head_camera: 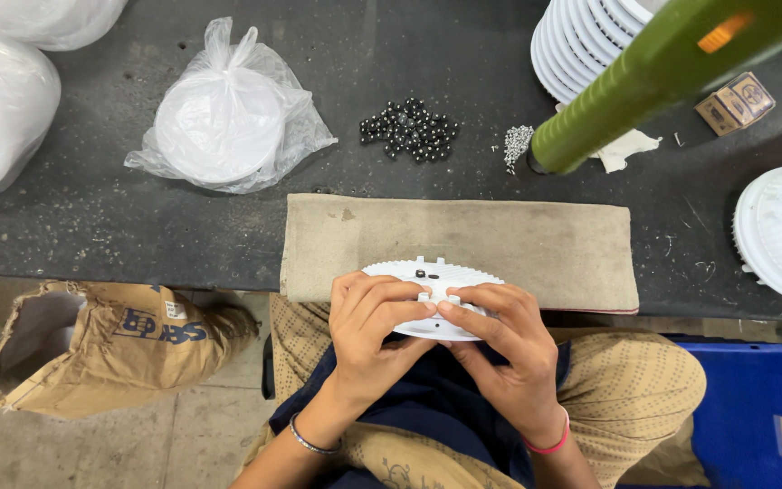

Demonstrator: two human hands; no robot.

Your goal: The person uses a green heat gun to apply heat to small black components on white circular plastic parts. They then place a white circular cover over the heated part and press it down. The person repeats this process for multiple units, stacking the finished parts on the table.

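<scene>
Down at the bottom centre of the frame, both hands were wrapped around a white toothed plastic disc (427,276), held at the near edge of a tan cloth (536,244) on the dark bench (92,226). Left hand (375,328) had its fingers curled over the disc's left side, right hand (504,349) did the same on the right, and the fingertips met in the middle, so most of the disc was hidden. Containers: a clear plastic bag (228,118) at upper left held a stack of white round discs, and two more bulging white bags (2,100) were cut off by the left edge, contents hard to make out. A torn brown sack (110,349) sat at lower left, its inside too dark to see into. A blue crate (762,417) was partly cropped at lower right. Loose on the bench were a pile of small black balls (409,129) and a little heap of tiny silvery bits (518,143), too small to identify. A green cylinder (653,72) crossed the upper right, blurred and cut off.
</scene>
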